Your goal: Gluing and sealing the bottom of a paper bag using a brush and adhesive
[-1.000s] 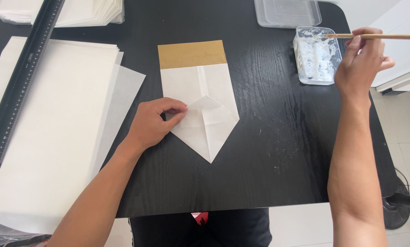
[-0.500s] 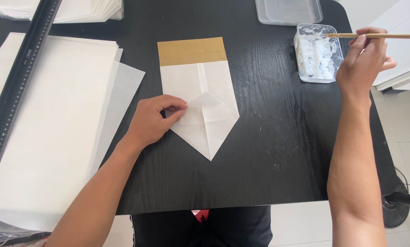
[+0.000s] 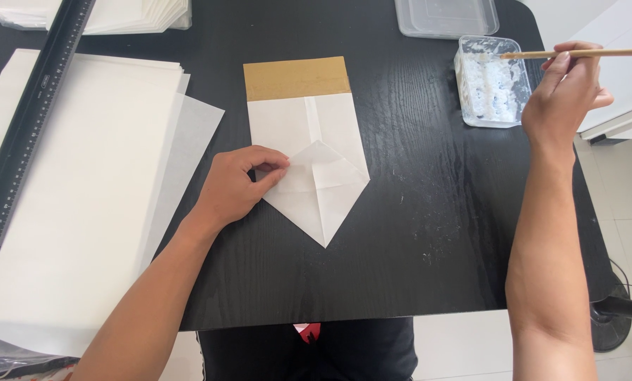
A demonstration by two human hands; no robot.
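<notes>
A white paper bag point(image 3: 316, 152) with a brown top band and its lower end folded to a point lies flat on the black table point(image 3: 429, 233). My left hand point(image 3: 242, 185) presses its fingertips on the left edge of the folded flaps. My right hand point(image 3: 563, 92) is raised at the far right and holds a thin wooden brush stick point(image 3: 577, 53) whose tip reaches into a small clear tub of white paste point(image 3: 491, 83).
A thick stack of white paper sheets point(image 3: 69, 190) covers the left side, with a long black ruler point(image 3: 30, 120) lying across it. Another paper stack point(image 3: 118, 14) sits at the top left. An empty clear container point(image 3: 446, 15) stands at the back.
My right hand has kept the brush stick at the paste tub, shifting only slightly. My left hand still presses on the bag.
</notes>
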